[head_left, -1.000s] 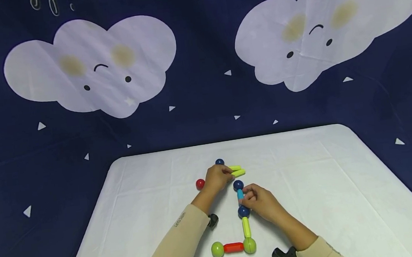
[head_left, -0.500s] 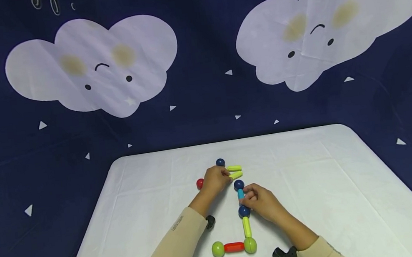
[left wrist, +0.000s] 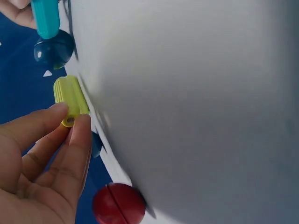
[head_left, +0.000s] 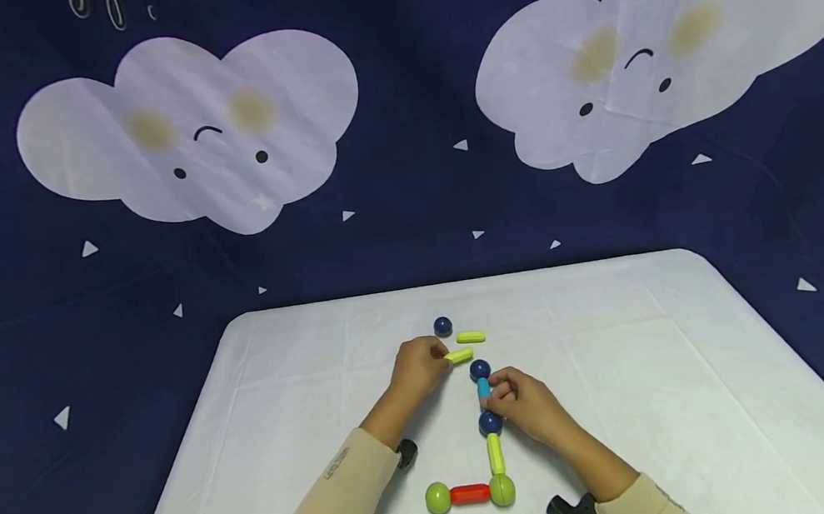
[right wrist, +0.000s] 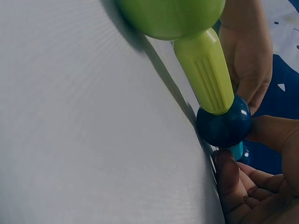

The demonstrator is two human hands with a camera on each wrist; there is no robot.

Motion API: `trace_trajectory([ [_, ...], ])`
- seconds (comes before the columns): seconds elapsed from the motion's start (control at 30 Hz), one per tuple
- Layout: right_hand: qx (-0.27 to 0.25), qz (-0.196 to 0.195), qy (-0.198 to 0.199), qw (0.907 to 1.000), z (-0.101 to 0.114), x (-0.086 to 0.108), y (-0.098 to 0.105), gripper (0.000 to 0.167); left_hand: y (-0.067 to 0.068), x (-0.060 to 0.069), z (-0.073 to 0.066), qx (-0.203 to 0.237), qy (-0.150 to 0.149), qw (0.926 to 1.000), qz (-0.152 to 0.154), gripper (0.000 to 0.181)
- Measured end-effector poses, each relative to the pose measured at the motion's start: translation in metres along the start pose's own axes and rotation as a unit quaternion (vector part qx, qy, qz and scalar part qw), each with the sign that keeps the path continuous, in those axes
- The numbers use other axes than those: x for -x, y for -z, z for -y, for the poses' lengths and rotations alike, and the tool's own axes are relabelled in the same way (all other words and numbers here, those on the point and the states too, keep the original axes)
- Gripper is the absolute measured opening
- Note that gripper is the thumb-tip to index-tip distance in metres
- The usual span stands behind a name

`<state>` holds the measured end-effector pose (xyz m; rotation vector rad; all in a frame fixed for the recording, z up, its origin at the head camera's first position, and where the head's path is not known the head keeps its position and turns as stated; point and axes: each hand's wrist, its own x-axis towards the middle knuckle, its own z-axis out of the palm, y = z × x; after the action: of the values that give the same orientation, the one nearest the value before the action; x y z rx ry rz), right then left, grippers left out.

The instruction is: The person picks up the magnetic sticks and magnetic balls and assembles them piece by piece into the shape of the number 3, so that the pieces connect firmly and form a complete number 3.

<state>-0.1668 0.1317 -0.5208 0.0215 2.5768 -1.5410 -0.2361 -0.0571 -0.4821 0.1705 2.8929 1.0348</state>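
Between thumb and fingertips, my left hand [head_left: 418, 367] pinches a yellow-green magnetic building stick [head_left: 460, 355]; its round metal end shows in the left wrist view. Just right of it runs a joined chain. My right hand [head_left: 528, 400] grips this chain at a light-blue stick [head_left: 483, 392], set between a far dark-blue ball [head_left: 480, 369] and a near dark-blue ball [head_left: 490, 423]. Towards me follow a yellow-green stick [head_left: 496, 453], a green ball [head_left: 502, 490], a red stick [head_left: 470, 494] and another green ball [head_left: 438, 499]. The pinched stick's tip is apart from the far blue ball.
Beyond my left hand lie a loose yellow-green stick [head_left: 471, 337] and a dark-blue ball [head_left: 443, 326]. A red ball [left wrist: 119, 204] shows in the left wrist view, hidden in the head view. The white table [head_left: 657, 365] meets a dark-blue cloud-print cloth [head_left: 413, 265].
My left hand has drawn the yellow-green stick left and slightly nearer, away from the other loose stick. The red ball has become hidden behind the hand. My right hand keeps its hold.
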Motion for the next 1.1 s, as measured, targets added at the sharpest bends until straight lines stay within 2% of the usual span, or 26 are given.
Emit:
trace_trajectory([
  [0.13,0.005,-0.002,-0.005,1.0000,0.000,0.000,0.000,0.036,0.007,0.007,0.002,0.018,-0.009,0.9998,-0.002,0.011],
  [0.3,0.006,-0.001,-0.018,0.9998,0.000,0.000,0.000,0.036,0.013,0.015,0.004,0.048,-0.015,0.9987,0.014,0.011],
  [0.83,-0.003,0.004,-0.024,0.9997,0.003,0.001,0.001,0.039,0.008,0.025,0.017,0.057,-0.029,0.9974,0.033,0.012],
  [1.1,-0.013,0.009,-0.016,0.9997,0.002,0.001,0.001,0.053,0.008,0.026,0.018,0.074,-0.020,0.9963,0.039,0.013],
])
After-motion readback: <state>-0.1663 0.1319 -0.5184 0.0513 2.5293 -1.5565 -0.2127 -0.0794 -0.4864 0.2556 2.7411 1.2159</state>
